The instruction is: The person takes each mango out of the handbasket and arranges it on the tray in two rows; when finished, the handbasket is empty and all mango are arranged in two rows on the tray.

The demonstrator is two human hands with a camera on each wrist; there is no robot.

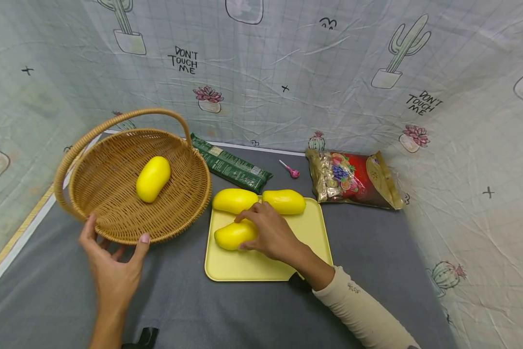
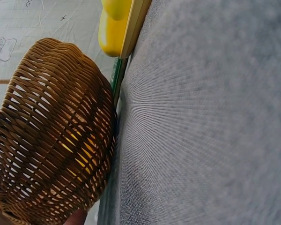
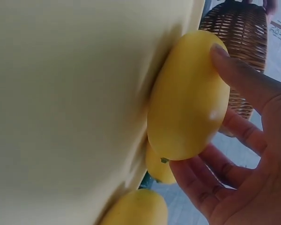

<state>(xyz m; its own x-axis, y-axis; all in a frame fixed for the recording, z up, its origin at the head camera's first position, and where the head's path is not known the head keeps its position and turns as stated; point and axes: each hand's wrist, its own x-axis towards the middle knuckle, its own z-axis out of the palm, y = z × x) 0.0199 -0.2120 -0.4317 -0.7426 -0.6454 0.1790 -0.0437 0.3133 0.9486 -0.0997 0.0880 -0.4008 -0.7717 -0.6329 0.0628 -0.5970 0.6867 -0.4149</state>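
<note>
My left hand grips the near rim of a brown wicker basket, thumb at the rim and some fingers hidden behind it. The basket tilts toward me, and one yellow mango lies inside. Over a pale yellow tray, my right hand holds another mango between thumb and fingers. The right wrist view shows this held mango close up, near the tray surface. Two more mangoes, one at the left and one at the right, lie along the tray's far edge.
Behind the tray lies a long green packet. A pink lollipop sits to its right, then a red and gold candy bag. Patterned cloth hangs round the grey table. A black object shows at the front.
</note>
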